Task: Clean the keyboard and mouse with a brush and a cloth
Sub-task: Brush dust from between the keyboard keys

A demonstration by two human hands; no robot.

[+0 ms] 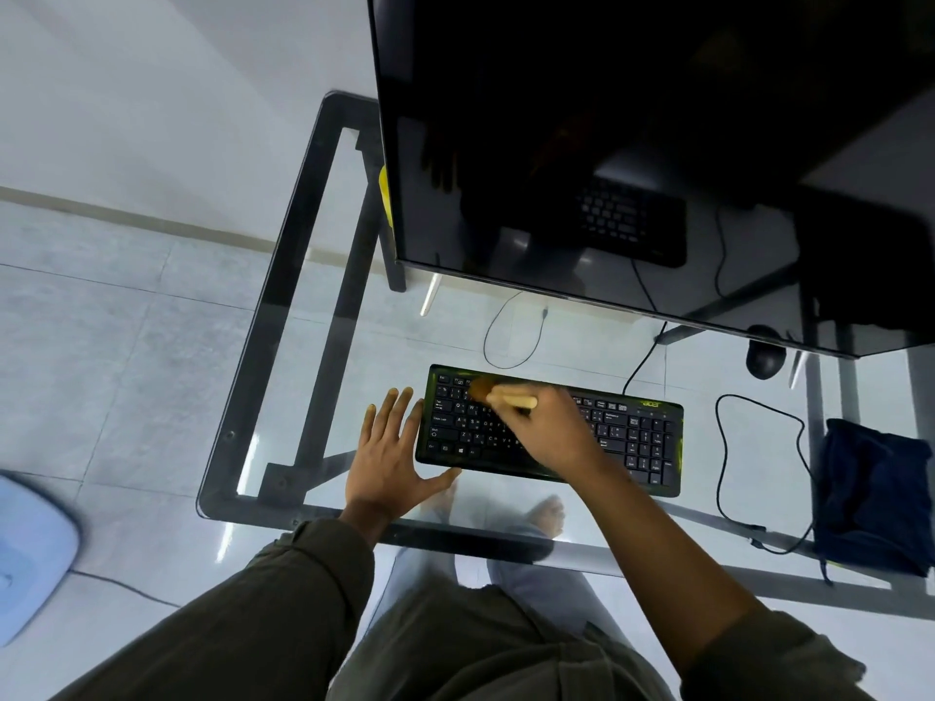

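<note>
Glass desk [283, 316] with keyboard [642, 437] over pale tiled floor [101, 356]

Glass table [243, 397] w/ dark metal frame. Left hand [389, 450] rests flat on it, touching the left end of black keyboard [637, 437], which lies under right hand [554, 432]. Mouse [765, 357] & blue cloth [870, 498] well to the right of both hands; monitor [607, 144] stands beyond them.
</note>
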